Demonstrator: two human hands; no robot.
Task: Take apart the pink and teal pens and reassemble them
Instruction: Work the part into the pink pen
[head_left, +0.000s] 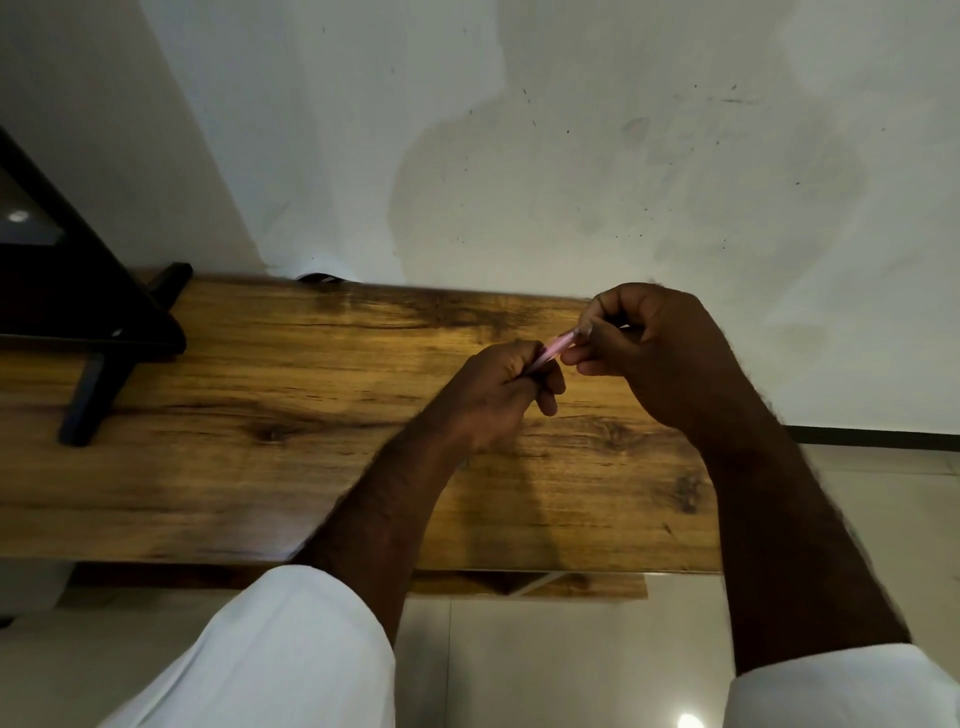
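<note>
I make out only a short, blurred stretch of slim pink plastic pen (555, 347) between the grips; the rest is hidden inside them. The left grip (498, 395) pinches one end, the right grip (654, 353) the other, over the brown wooden counter (260, 415). A black angled stand (88, 322) sits well left.

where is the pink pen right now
The slim pink plastic pen is right of centre in the head view, held above the brown wooden table: the left hand grips its lower end and the right hand pinches its upper end.
</note>
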